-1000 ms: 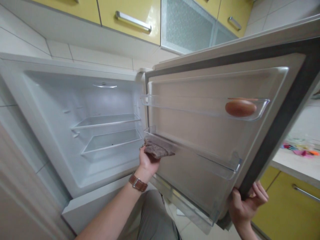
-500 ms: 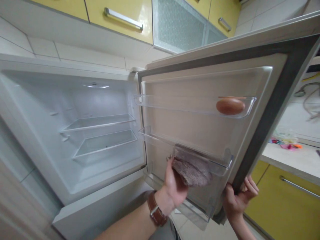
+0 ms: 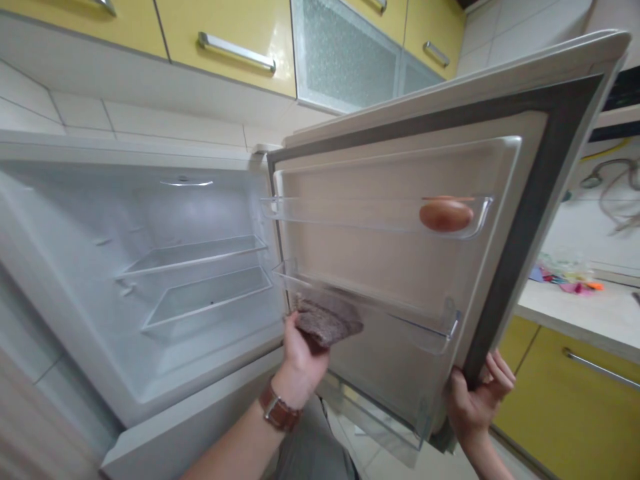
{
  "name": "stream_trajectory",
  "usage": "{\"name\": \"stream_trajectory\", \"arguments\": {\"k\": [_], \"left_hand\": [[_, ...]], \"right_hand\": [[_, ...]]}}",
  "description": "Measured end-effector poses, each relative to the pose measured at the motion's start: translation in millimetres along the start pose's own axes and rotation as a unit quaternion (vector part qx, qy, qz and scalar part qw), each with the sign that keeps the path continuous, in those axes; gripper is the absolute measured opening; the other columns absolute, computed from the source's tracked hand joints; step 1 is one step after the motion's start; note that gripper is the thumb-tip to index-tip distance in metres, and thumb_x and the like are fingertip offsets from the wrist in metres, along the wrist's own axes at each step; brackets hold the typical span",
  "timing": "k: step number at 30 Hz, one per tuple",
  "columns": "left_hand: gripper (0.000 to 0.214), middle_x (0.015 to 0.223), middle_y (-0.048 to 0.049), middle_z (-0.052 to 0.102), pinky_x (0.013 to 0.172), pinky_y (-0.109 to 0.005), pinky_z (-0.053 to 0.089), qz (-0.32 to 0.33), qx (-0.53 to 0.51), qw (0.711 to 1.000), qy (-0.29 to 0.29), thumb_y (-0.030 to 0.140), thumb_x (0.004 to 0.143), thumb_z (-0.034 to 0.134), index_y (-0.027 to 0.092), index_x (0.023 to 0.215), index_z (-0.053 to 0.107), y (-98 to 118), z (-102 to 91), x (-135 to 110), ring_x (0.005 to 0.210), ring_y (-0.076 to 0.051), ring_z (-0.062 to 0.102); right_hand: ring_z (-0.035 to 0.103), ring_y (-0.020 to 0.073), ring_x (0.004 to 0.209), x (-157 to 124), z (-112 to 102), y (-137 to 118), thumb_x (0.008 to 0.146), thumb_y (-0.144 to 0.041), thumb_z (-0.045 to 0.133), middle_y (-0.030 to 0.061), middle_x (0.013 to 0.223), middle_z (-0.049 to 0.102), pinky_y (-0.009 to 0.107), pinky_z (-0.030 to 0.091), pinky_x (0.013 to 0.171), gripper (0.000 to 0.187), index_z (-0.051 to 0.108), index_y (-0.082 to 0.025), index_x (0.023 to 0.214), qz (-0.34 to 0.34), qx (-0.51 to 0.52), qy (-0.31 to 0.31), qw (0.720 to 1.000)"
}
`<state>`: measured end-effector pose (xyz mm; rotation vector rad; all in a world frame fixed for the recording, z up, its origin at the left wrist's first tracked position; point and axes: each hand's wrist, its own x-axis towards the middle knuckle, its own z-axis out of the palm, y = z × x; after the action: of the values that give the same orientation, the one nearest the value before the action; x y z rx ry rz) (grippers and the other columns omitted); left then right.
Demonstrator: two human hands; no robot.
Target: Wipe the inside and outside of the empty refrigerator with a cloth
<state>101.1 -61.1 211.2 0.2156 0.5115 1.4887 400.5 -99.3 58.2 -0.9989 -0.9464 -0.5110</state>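
Observation:
My left hand (image 3: 305,353), with a brown watch strap at the wrist, is closed on a greyish-brown cloth (image 3: 330,319). The cloth lies against the outer face of the middle door shelf (image 3: 420,327); its underside is partly hidden by my fingers. At the lower outer corner of the open fridge door (image 3: 370,253), my right hand (image 3: 475,400) grips the edge, thumb on the inner side. A brown egg (image 3: 446,215) rests at the right end of the clear upper door shelf (image 3: 345,212).
To the left is the lit fridge interior with two glass shelves (image 3: 210,293). Yellow cabinets (image 3: 235,33) hang above. On the right, a white countertop (image 3: 565,307) carries small colourful items (image 3: 575,283). A clear bottom door shelf (image 3: 375,420) juts out below.
My left hand has slid the cloth leftward along the middle door shelf, toward the hinge side. My right hand keeps its grip on the door edge. The view has shifted slightly.

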Motion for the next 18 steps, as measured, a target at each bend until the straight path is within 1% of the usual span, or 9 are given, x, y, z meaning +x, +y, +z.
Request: {"name": "stream_trajectory", "arguments": {"k": [2,3,5,7,9,11,13,15,18], "left_hand": [[0.030,0.083,-0.0018,0.074,0.070,-0.026,0.055,0.095,0.007,0.992,0.086,0.030,0.101,0.043,0.022,0.099,0.072,30,-3.3,12,0.072,-0.017,0.069],[0.032,0.086,-0.0007,0.074,0.070,-0.024,0.054,0.149,0.015,0.983,0.102,0.030,0.102,0.040,0.023,0.098,0.071,44,-5.2,17,0.072,-0.015,0.068],[0.031,0.093,0.0004,0.075,0.075,-0.022,0.054,0.276,0.039,0.955,0.104,0.032,0.102,0.040,0.024,0.098,0.070,67,-9.3,28,0.080,-0.014,0.069],[0.027,0.099,0.0000,0.075,0.085,-0.022,0.054,0.390,0.090,0.911,0.097,0.036,0.100,0.044,0.023,0.098,0.069,85,-13.1,40,0.094,-0.015,0.070],[0.025,0.099,-0.0020,0.074,0.095,-0.026,0.053,0.458,0.184,0.864,0.101,0.038,0.097,0.052,0.021,0.094,0.069,98,-14.7,51,0.104,-0.018,0.068],[0.024,0.095,-0.0041,0.074,0.102,-0.030,0.051,0.470,0.311,0.822,0.080,0.038,0.095,0.057,0.019,0.087,0.069,106,-12.7,58,0.107,-0.023,0.067],[0.018,0.096,-0.0059,0.075,0.110,-0.035,0.048,0.461,0.422,0.781,0.012,0.035,0.091,0.064,0.020,0.084,0.070,108,-6.9,60,0.112,-0.027,0.067],[0.009,0.106,-0.0075,0.076,0.122,-0.037,0.038,0.463,0.479,0.743,-0.072,0.029,0.084,0.074,0.021,0.087,0.073,106,1.4,59,0.124,-0.029,0.063],[0.020,0.111,-0.0088,0.076,0.132,-0.039,0.019,0.476,0.520,0.696,-0.139,0.018,0.072,0.081,0.022,0.091,0.076,102,15.7,55,0.132,-0.032,0.059]], "right_hand": [[0.047,0.0389,0.138,-1,0,0,0.077,-0.028,0.075,0.0149,0.137,0.049,0.068,0.033,0.118,0.053,0.052,-0.022,0.124,0.009,0.001,-0.002,1.000],[0.047,0.0383,0.138,-2,0,0,0.076,-0.028,0.075,0.0145,0.137,0.049,0.067,0.032,0.119,0.052,0.052,-0.022,0.123,0.009,0.002,-0.001,1.000],[0.047,0.0371,0.137,-2,0,-1,0.075,-0.029,0.075,0.0141,0.137,0.049,0.067,0.032,0.120,0.053,0.052,-0.022,0.122,0.008,0.004,0.002,1.000],[0.047,0.0366,0.138,-1,0,-2,0.074,-0.029,0.075,0.0144,0.138,0.049,0.066,0.032,0.119,0.053,0.051,-0.021,0.121,0.010,0.006,0.001,1.000],[0.047,0.0371,0.139,0,0,-3,0.074,-0.028,0.075,0.0152,0.139,0.049,0.066,0.033,0.119,0.053,0.051,-0.020,0.121,0.010,0.007,-0.003,1.000],[0.047,0.0384,0.139,1,0,-3,0.074,-0.028,0.074,0.0154,0.140,0.049,0.066,0.033,0.119,0.052,0.051,-0.020,0.121,0.011,0.006,-0.005,1.000],[0.047,0.0393,0.139,2,0,-2,0.074,-0.029,0.074,0.0153,0.140,0.049,0.066,0.033,0.119,0.052,0.051,-0.021,0.120,0.019,0.006,-0.004,1.000],[0.047,0.0394,0.138,2,0,0,0.073,-0.029,0.074,0.0152,0.139,0.049,0.067,0.032,0.119,0.052,0.051,-0.022,0.119,0.020,0.007,-0.003,1.000],[0.048,0.0391,0.138,3,1,4,0.073,-0.027,0.073,0.0155,0.139,0.048,0.070,0.032,0.118,0.053,0.051,-0.020,0.121,0.003,0.004,-0.003,1.000]]}}
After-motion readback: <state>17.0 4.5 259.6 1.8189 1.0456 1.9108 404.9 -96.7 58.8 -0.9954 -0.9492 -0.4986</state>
